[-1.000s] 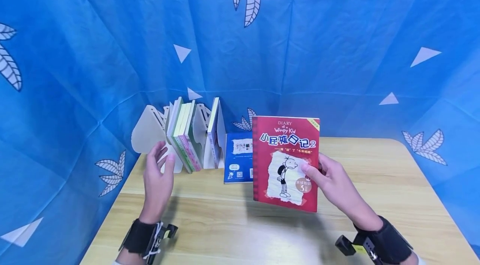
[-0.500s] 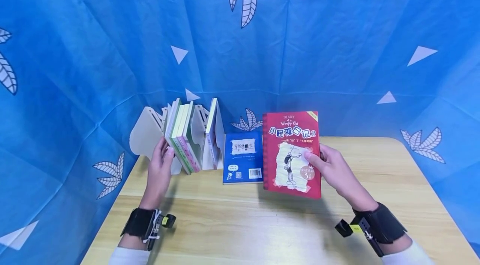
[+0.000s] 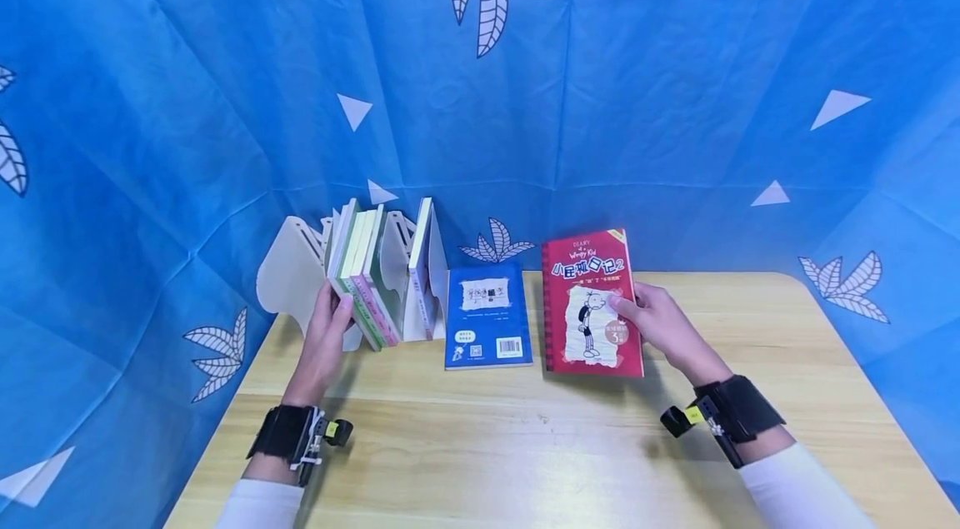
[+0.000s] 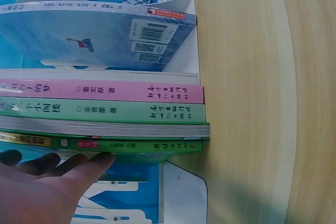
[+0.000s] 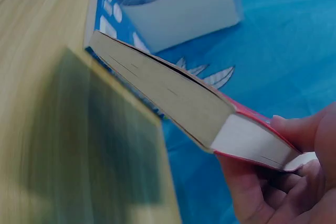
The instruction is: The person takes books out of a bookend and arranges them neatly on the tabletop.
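My right hand [image 3: 671, 333] holds a red paperback book [image 3: 561, 304] by its right edge, thumb on the front cover and fingers behind. The book stands nearly upright above the table, to the right of a blue book [image 3: 487, 333] that lies there with its barcode side up. My left hand [image 3: 322, 346] is at the left side of a row of upright books [image 3: 363, 262]. Its fingers [image 4: 92, 169] lie along the outermost green book [image 4: 142, 146] in the left wrist view. Pink and pale green spines stand beyond that one.
White bookend dividers [image 3: 288, 262] hold the row on the wooden table [image 3: 480, 446]. A separate thin book [image 3: 422, 262] leans in the right compartment. Blue patterned cloth [image 3: 637, 96] hangs behind the table and along its sides.
My right hand has moved the red book right and back, uncovering the whole blue book. My left hand has moved from beside the divider to the left side of the book row.
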